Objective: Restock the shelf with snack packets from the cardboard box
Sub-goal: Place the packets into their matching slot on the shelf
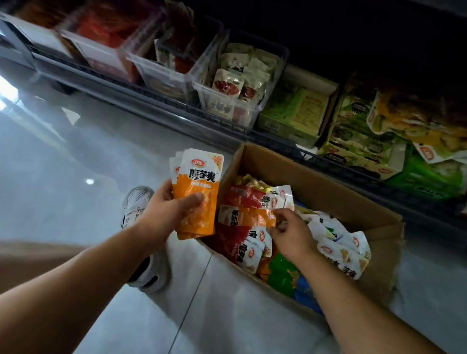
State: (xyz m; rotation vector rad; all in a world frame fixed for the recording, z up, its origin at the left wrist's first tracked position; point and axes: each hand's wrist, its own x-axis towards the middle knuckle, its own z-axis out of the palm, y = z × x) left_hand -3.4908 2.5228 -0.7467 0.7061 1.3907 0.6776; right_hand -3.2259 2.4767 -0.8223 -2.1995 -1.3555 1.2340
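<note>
Dim overall. Light comes from the far left: hard white glare streaks there, plus one small specular dot on the glossy floor [31, 194], which washes to grey haze. The far back of the shelf [232, 129] drops to near black. Left bins [106, 26] are murky, contents just a red smear. Right-side stock is noisy and blotchy. Sharpest area: the orange packets [197, 193] in the left hand [166, 212], print legible. The boxed packet [244, 218] pinched by the right hand [293, 235] is softer. Cardboard box [314, 181] interior is evenly lit, shadows soft. Wide-angle distortion: the shelf rail slants and bows, and the near forearms [63, 288] stretch toward the corners. Compression smear throughout.
</note>
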